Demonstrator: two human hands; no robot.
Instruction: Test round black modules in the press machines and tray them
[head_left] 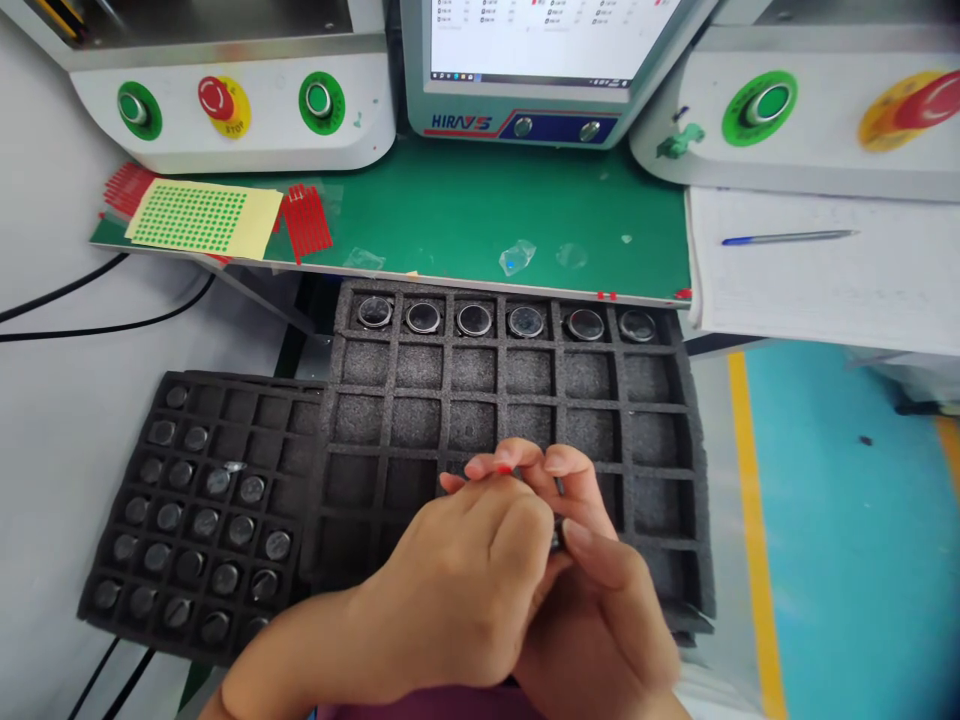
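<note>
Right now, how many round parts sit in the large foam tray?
6 round parts fill the far row of the large foam tray, one per cell. The left hand and right hand cover nearer cells; more may be hidden.

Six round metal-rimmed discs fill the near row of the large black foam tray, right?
No: the head view shows the six round metal-rimmed discs in the far row of the large black foam tray.
</note>
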